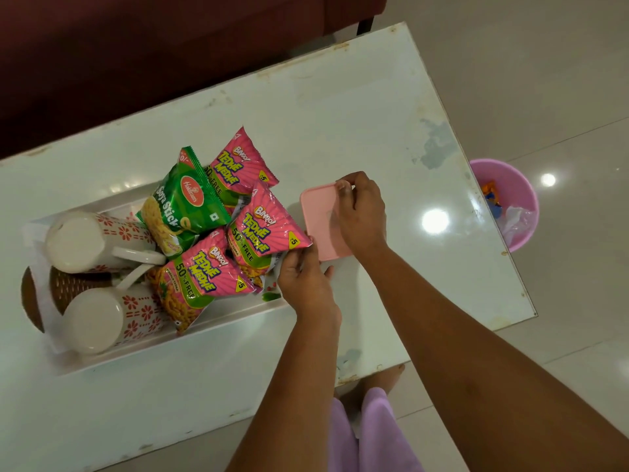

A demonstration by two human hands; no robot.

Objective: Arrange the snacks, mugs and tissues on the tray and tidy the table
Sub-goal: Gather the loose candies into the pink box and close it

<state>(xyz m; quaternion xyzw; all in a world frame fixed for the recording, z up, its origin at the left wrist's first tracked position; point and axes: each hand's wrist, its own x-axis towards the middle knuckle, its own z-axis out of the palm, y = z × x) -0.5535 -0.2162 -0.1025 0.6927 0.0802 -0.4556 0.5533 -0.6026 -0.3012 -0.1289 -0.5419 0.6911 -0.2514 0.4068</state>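
A white tray point(218, 330) sits on the white table point(340, 107). Two white mugs with red flower prints point(85, 241) point(102, 320) lie on their sides at the tray's left end. A green Soya Sticks packet point(180, 206) and three pink Tedhe Medhe packets point(238, 165) point(265, 226) point(200, 277) are piled at its right end. My left hand point(303, 277) pinches the corner of the nearest pink packet at the tray's right rim. My right hand point(360, 212) grips a flat pink box point(318, 216) lying on the table just right of the tray.
A brown woven coaster point(63, 287) lies under the mugs. A pink waste bin point(510, 202) with wrappers inside stands on the tiled floor past the table's right edge. A dark red sofa point(136, 46) runs along the far side. My legs are below the near edge.
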